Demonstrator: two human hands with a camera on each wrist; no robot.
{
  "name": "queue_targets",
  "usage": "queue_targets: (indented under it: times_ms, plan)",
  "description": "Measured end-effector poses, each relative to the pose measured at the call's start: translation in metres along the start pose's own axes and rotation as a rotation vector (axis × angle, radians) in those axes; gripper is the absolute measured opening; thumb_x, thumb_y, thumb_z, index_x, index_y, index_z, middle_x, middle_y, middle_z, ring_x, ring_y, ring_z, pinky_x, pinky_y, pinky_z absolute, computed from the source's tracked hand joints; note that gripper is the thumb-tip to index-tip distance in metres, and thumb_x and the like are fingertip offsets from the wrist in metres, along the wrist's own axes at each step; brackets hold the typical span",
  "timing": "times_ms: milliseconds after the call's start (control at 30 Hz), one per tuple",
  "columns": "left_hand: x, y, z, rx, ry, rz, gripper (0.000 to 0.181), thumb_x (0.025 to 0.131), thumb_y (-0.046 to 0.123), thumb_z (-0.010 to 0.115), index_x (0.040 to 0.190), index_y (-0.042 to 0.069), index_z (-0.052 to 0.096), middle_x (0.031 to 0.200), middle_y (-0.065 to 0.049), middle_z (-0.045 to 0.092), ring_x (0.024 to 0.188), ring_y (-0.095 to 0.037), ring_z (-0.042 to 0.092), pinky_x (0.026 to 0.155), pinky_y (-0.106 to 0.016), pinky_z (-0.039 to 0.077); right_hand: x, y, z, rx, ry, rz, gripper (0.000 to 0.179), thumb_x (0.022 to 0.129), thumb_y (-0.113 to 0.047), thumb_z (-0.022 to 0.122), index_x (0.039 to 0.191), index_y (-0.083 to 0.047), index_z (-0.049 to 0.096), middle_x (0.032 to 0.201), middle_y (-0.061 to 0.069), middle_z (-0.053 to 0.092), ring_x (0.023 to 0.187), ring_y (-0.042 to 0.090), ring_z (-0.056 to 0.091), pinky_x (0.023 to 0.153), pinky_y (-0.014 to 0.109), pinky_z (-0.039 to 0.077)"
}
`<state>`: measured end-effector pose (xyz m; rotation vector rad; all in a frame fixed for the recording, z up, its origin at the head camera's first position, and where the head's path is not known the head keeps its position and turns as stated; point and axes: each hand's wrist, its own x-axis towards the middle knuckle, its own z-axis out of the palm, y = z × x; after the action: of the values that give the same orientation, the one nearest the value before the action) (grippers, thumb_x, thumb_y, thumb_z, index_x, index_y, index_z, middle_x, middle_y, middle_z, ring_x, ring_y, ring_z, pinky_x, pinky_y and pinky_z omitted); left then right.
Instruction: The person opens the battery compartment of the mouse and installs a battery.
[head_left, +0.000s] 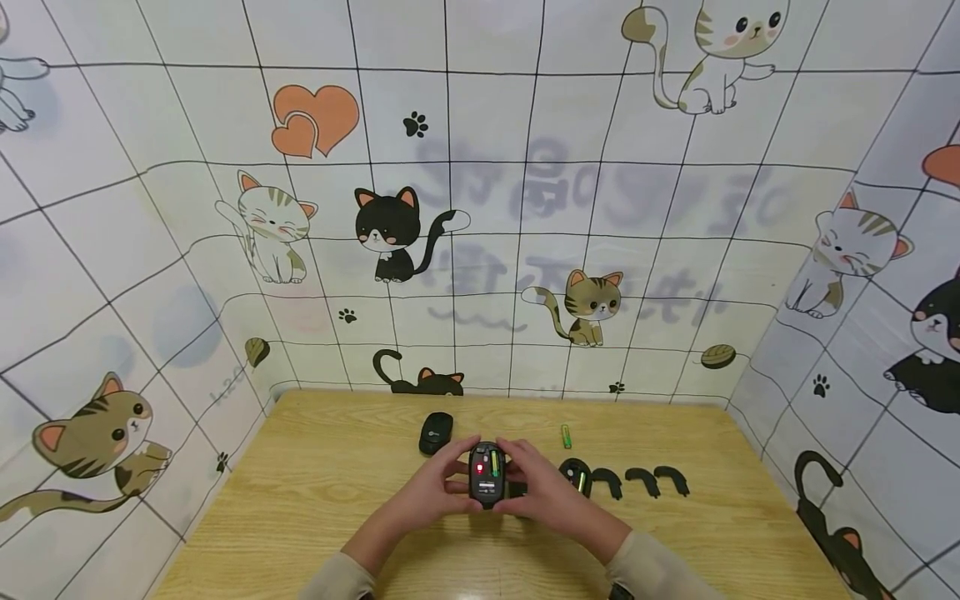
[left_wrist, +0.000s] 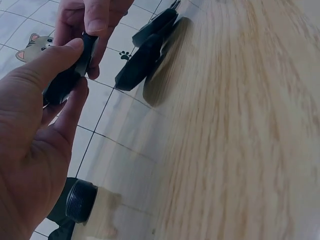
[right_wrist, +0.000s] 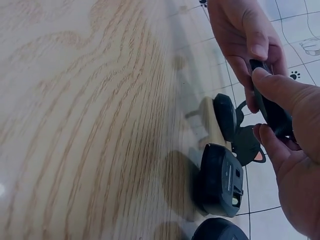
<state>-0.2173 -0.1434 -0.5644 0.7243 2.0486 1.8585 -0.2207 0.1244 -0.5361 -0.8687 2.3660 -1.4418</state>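
Both hands hold a black computer mouse point(head_left: 487, 487) above the table, its underside turned up. A red light glows there, and a green battery point(head_left: 495, 463) lies in the uncovered compartment. My left hand point(head_left: 429, 493) grips the left edge with thumb and fingers. On the opposite edge, my right hand point(head_left: 546, 490) pinches the mouse in the same way. Seen from the left wrist, the mouse point(left_wrist: 67, 80) is edge-on between the hands; the right wrist view shows its dark side point(right_wrist: 272, 112). Another upturned mouse point(head_left: 575, 472) with a green battery in it is partly hidden behind my right hand.
A black mouse point(head_left: 437, 433) sits upright at the back left of the wooden table point(head_left: 300, 500). One loose green battery point(head_left: 566, 436) lies behind the right hand. Curved black covers point(head_left: 642, 481) lie in a row to the right. A cat-patterned sheet point(head_left: 487, 200) surrounds the table.
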Motion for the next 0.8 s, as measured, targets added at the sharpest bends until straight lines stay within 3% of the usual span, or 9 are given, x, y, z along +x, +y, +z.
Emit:
queue_targets:
  times_ms: [167,267,400,633,800]
  plan:
    - [-0.001,-0.005,-0.004,0.014,-0.012,-0.020,0.103,0.090,-0.006,0.089,0.174,0.015,0.033,0.173,-0.015,0.035,0.135,-0.029,0.065,0.103,-0.035,0.061,0.005,0.001,0.002,-0.099,0.010,0.020,0.101,0.090,-0.029,0.096,0.169,-0.002,0.040,0.149,0.006,0.056,0.130,0.029,0.068,0.108,0.047,0.058]
    - [-0.001,-0.006,-0.005,0.050,-0.013,-0.017,0.101,0.090,-0.005,0.089,0.173,0.010,0.033,0.171,-0.018,0.037,0.133,-0.028,0.067,0.102,-0.035,0.061,0.007,0.003,0.003,-0.176,0.012,0.022,0.101,0.088,-0.037,0.096,0.168,-0.004,0.043,0.148,0.002,0.058,0.129,0.026,0.066,0.109,0.051,0.057]
    - [-0.001,-0.008,-0.009,0.139,0.006,-0.040,0.101,0.089,0.001,0.093,0.172,0.005,0.035,0.168,-0.015,0.044,0.128,-0.025,0.069,0.100,-0.032,0.061,0.010,0.005,0.005,-0.283,0.010,0.006,0.101,0.087,-0.046,0.095,0.166,-0.006,0.047,0.147,-0.001,0.059,0.132,0.025,0.063,0.110,0.053,0.056]
    - [-0.002,-0.009,-0.017,0.342,0.042,-0.060,0.101,0.086,0.018,0.099,0.169,0.008,0.042,0.157,-0.006,0.057,0.125,-0.022,0.067,0.104,-0.034,0.059,0.015,0.005,0.007,-0.403,0.017,-0.032,0.100,0.086,-0.047,0.096,0.163,-0.003,0.050,0.146,0.004,0.062,0.133,0.024,0.059,0.111,0.052,0.055]
    - [0.000,-0.008,-0.019,0.388,0.024,-0.070,0.099,0.086,0.022,0.099,0.167,0.007,0.045,0.153,-0.005,0.060,0.125,-0.023,0.065,0.107,-0.042,0.058,0.018,0.007,0.009,-0.464,0.018,-0.040,0.097,0.084,-0.049,0.097,0.158,-0.003,0.056,0.140,0.003,0.065,0.131,0.024,0.057,0.110,0.052,0.055]
